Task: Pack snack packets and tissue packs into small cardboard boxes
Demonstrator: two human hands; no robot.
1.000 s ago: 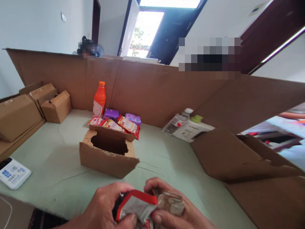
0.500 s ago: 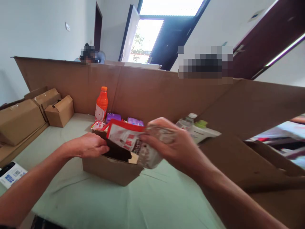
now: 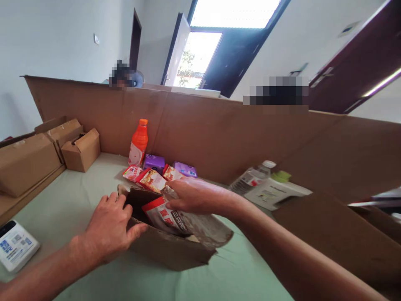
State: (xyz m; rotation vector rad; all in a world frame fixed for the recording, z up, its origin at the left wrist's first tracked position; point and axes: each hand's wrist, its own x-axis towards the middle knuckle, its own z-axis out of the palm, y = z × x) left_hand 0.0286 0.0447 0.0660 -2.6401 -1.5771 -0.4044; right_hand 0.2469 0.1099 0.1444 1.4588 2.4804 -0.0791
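Note:
A small open cardboard box (image 3: 175,253) sits on the green tabletop (image 3: 78,192) in front of me. My left hand (image 3: 111,228) grips its near-left rim, thumb on the outside wall, fingers curled over the edge. My right hand (image 3: 191,195) presses a red-and-white snack packet (image 3: 175,219) down into the box, fingers closed on its top edge; part of the packet lies over the right rim. Behind the box lie more red snack packets (image 3: 152,179), two purple packs (image 3: 155,161) and an upright orange bottle (image 3: 138,142).
A tall cardboard wall (image 3: 219,133) runs across the back. Brown boxes (image 3: 79,148) are stacked at the left; a white device (image 3: 15,246) lies at the near left. A clear water bottle (image 3: 250,177) and white carton (image 3: 275,192) lie at right, beside flat cardboard (image 3: 328,234).
Both hands moved forward from near my body to the box. The packet has gone from held in the air to pushed down into the box; my left hand now grips the rim.

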